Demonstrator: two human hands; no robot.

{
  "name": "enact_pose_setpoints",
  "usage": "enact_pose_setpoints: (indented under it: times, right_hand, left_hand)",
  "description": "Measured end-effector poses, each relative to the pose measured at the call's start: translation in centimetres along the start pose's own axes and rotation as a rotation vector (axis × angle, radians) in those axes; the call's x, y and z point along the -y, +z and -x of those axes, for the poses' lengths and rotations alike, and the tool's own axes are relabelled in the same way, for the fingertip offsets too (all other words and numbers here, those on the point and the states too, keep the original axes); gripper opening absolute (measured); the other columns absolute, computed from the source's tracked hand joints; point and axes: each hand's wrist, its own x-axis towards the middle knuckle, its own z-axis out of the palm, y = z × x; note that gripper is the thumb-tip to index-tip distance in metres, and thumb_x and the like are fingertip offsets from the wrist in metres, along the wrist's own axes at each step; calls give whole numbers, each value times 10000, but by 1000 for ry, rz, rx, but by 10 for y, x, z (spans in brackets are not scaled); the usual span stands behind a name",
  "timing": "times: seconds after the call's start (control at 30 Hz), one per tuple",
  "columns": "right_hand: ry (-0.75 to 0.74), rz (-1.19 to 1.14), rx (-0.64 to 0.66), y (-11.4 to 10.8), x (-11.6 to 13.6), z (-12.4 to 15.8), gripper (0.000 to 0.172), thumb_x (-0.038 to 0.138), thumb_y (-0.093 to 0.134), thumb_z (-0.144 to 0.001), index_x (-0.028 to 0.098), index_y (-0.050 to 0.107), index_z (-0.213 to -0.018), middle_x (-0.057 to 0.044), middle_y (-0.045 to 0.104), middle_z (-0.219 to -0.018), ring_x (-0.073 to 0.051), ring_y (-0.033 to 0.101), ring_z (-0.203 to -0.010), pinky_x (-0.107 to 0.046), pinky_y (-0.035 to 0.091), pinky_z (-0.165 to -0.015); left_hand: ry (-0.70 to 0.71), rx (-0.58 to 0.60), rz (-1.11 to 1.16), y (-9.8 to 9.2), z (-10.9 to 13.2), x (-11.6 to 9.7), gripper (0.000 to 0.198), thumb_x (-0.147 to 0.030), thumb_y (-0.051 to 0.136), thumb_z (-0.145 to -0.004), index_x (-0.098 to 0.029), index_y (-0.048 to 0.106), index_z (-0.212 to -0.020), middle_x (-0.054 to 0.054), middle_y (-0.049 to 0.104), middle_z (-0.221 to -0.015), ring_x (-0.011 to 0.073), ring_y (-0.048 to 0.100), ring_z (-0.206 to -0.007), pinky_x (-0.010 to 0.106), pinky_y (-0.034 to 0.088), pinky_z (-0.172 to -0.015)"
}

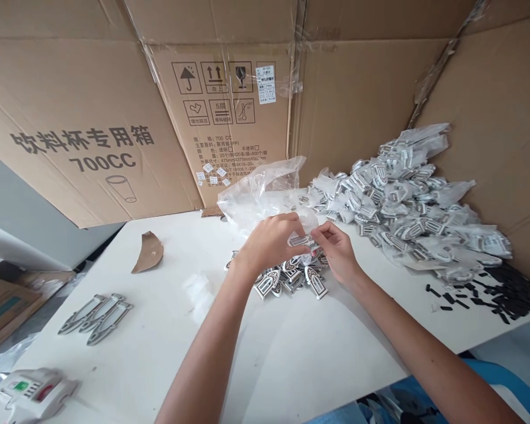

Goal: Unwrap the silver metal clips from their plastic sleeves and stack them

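Note:
My left hand (271,238) and my right hand (335,250) meet over the middle of the white table (181,330). Both pinch one small silver metal piece (299,240), which sits partly in a small clear plastic bag. Directly below the hands lies a loose heap of unbagged silver and black metal pieces (287,280). A crumpled clear plastic bag (265,194) lies just behind my left hand.
A big pile of bagged metal pieces (406,212) fills the right rear. Small black parts (503,291) lie at the right edge. Grey thread snips (95,315) and a white hand tool (30,391) sit at the left, a cardboard scrap (149,252) further back. Cardboard walls (115,106) enclose the table.

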Motion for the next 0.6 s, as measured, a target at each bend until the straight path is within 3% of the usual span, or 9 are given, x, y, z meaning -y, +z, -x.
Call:
enact_pose_setpoints:
  times: [0.13,0.23,0.37,0.6]
  right_hand:
    - [-7,-50,49,0,4,1,372,600,893,-857,292,712,-963,-12,680,-960,-189,621,-805,-307,557,-640]
    - [-12,-53,82,1,4,1,478,513,980,-765,324,707,-1108,-13,702,-1066,-215,654,-923,-342,596,-778]
    - [-6,-36,77,4,3,2,549,423,1016,-710,332,684,-1139,-4,722,-1112,-233,687,-1012,-385,600,-920]
    - [-31,5,86,7,-3,3,483,429,964,-799,320,702,-1189,-22,748,-1114,-238,696,-1025,-405,575,-956]
  left_hand:
    - [8,-33,41,-1,1,0,143,-368,767,-1003,-228,784,-978,38,756,-1078,219,701,-866,348,429,-678]
    - [10,-90,60,-3,2,0,143,-317,698,-1039,-223,772,-960,40,753,-1057,215,698,-873,347,453,-711]
    - [3,-123,45,-7,3,-1,177,-212,639,-1033,-219,726,-879,33,739,-991,210,690,-869,342,463,-729]
    - [-64,-160,-12,-9,2,-1,194,-156,592,-1025,-207,701,-873,30,735,-980,194,659,-812,341,422,-682]
